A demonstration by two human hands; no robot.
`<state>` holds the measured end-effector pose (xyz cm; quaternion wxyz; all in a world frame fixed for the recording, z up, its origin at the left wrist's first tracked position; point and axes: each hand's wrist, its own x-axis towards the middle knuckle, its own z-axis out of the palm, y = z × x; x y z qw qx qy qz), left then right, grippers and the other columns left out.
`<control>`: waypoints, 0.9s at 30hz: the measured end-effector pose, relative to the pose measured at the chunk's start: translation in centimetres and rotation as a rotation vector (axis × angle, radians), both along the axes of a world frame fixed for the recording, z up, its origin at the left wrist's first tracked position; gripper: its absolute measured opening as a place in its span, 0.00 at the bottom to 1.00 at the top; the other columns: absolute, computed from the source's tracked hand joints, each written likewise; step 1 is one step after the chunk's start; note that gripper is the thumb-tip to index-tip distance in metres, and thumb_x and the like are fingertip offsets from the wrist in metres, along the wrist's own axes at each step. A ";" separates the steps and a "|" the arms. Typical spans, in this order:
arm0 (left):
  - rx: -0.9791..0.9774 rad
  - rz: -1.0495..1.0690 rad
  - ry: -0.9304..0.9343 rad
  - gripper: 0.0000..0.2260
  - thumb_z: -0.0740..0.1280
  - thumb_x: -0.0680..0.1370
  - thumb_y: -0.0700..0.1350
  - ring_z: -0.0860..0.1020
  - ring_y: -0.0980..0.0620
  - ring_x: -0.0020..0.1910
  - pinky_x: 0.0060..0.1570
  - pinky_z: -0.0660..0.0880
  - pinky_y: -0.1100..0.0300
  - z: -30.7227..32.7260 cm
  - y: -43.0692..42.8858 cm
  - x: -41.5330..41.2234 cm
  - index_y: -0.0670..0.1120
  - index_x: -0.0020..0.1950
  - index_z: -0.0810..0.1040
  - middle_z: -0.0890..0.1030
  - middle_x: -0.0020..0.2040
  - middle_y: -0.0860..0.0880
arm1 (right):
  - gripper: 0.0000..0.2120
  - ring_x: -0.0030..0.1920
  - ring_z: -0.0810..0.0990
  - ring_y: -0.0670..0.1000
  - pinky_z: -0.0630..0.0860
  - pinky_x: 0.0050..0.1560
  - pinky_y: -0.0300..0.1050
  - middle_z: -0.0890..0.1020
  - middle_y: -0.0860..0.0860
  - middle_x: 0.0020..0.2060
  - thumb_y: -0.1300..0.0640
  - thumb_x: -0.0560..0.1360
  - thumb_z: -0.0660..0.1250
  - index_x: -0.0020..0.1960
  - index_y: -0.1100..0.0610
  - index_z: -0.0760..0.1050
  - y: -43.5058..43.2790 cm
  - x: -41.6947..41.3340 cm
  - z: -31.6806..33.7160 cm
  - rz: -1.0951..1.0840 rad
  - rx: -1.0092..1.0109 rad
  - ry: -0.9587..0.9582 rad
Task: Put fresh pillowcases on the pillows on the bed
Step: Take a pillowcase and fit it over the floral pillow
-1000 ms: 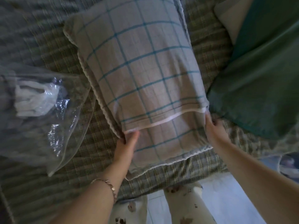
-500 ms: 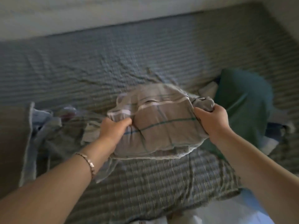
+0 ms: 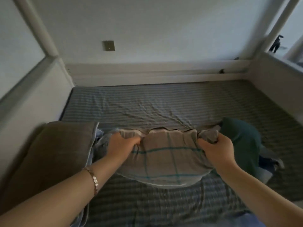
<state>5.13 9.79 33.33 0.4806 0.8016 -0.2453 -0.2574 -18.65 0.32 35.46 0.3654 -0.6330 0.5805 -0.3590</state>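
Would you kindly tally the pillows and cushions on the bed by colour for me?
1 checked pillow, gripped by the left hand and right hand
1 brown cushion
1 green pillow
Total: 3

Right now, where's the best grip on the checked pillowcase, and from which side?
Grip the checked pillowcase at both ends of its white-banded hem, coming from the near side, one hand per end. That hem runs along the far edge and bunches at the ends, giving folds to curl fingers round; the middle is taut and flat. The left hand and right hand hold it so.
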 end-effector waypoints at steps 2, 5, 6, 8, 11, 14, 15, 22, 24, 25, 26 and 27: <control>-0.031 0.056 -0.002 0.05 0.73 0.62 0.43 0.77 0.54 0.35 0.33 0.69 0.62 0.8 3.9 0.2 0.48 0.28 0.78 0.78 0.27 0.55 | 0.10 0.29 0.74 0.46 0.66 0.26 0.38 0.77 0.46 0.26 0.60 0.66 0.73 0.31 0.54 0.74 2.6 0.7 0.7 0.045 -0.027 -0.010; -0.081 0.109 -0.008 0.06 0.73 0.64 0.42 0.78 0.55 0.33 0.31 0.70 0.62 2.6 10.5 0.8 0.48 0.28 0.79 0.79 0.25 0.55 | 0.10 0.30 0.74 0.45 0.66 0.26 0.38 0.77 0.46 0.27 0.59 0.66 0.73 0.32 0.54 0.73 7.3 2.5 2.2 0.122 -0.041 -0.043; -0.087 0.113 -0.031 0.05 0.73 0.64 0.42 0.78 0.58 0.32 0.31 0.70 0.62 3.2 12.3 1.2 0.48 0.29 0.80 0.80 0.26 0.56 | 0.09 0.30 0.74 0.45 0.67 0.27 0.38 0.77 0.46 0.27 0.59 0.66 0.73 0.32 0.54 0.73 8.7 3.1 2.5 0.139 -0.046 -0.059; -0.102 0.128 -0.113 0.06 0.73 0.65 0.44 0.76 0.65 0.29 0.31 0.69 0.63 4.7 16.0 2.5 0.50 0.28 0.80 0.80 0.27 0.58 | 0.09 0.30 0.73 0.45 0.67 0.26 0.38 0.76 0.47 0.27 0.60 0.66 0.73 0.32 0.55 0.73 11.7 4.5 3.4 0.176 -0.057 -0.071; -0.120 0.168 -0.215 0.06 0.73 0.64 0.46 0.75 0.70 0.27 0.28 0.69 0.68 6.9 20.9 4.6 0.53 0.26 0.80 0.79 0.26 0.61 | 0.11 0.28 0.72 0.43 0.65 0.24 0.34 0.75 0.46 0.26 0.59 0.66 0.73 0.31 0.55 0.71 15.6 7.1 4.9 0.229 -0.067 -0.092; -0.117 0.219 -0.291 0.06 0.70 0.59 0.51 0.74 0.72 0.27 0.26 0.67 0.74 8.5 25.7 7.5 0.64 0.27 0.78 0.77 0.24 0.65 | 0.11 0.29 0.73 0.43 0.66 0.25 0.37 0.76 0.45 0.26 0.58 0.66 0.73 0.31 0.54 0.72 19.3 10.5 5.9 0.310 -0.092 -0.092; -0.106 0.243 -0.301 0.05 0.69 0.58 0.52 0.74 0.71 0.28 0.26 0.67 0.73 8.9 27.8 9.2 0.64 0.27 0.78 0.77 0.24 0.65 | 0.10 0.29 0.73 0.44 0.67 0.26 0.38 0.76 0.46 0.26 0.58 0.67 0.72 0.31 0.55 0.72 20.8 12.2 6.1 0.349 -0.097 -0.084; 0.014 0.320 -0.358 0.02 0.67 0.55 0.55 0.72 0.67 0.25 0.24 0.66 0.68 8.8 36.3 21.1 0.63 0.26 0.77 0.76 0.22 0.62 | 0.09 0.26 0.76 0.39 0.68 0.23 0.30 0.77 0.43 0.24 0.59 0.66 0.73 0.30 0.53 0.75 27.5 24.3 5.0 0.534 -0.069 -0.064; 0.083 0.315 -0.354 0.03 0.67 0.56 0.56 0.73 0.66 0.27 0.27 0.69 0.65 8.0 37.4 24.8 0.60 0.27 0.78 0.77 0.24 0.60 | 0.07 0.28 0.76 0.41 0.69 0.26 0.36 0.78 0.43 0.25 0.58 0.66 0.73 0.31 0.54 0.76 28.6 27.8 3.4 0.510 -0.002 -0.023; 0.116 0.303 -0.343 0.07 0.67 0.56 0.57 0.75 0.62 0.30 0.30 0.71 0.62 7.5 37.5 26.4 0.56 0.27 0.79 0.79 0.26 0.57 | 0.08 0.29 0.76 0.43 0.69 0.26 0.37 0.78 0.45 0.26 0.58 0.66 0.73 0.32 0.55 0.76 29.0 29.2 2.4 0.492 0.040 0.000; 0.162 0.289 -0.330 0.09 0.67 0.56 0.57 0.76 0.55 0.33 0.34 0.73 0.60 6.9 37.5 27.8 0.53 0.28 0.78 0.79 0.29 0.55 | 0.08 0.30 0.76 0.44 0.68 0.27 0.38 0.78 0.46 0.26 0.58 0.67 0.73 0.32 0.56 0.75 29.4 30.3 1.4 0.485 0.079 0.028; 0.203 0.269 -0.320 0.09 0.68 0.57 0.57 0.76 0.51 0.35 0.36 0.72 0.59 6.1 37.4 29.7 0.52 0.28 0.77 0.79 0.30 0.54 | 0.09 0.30 0.75 0.44 0.67 0.27 0.38 0.78 0.47 0.27 0.57 0.67 0.73 0.32 0.56 0.74 29.7 31.8 0.1 0.479 0.121 0.061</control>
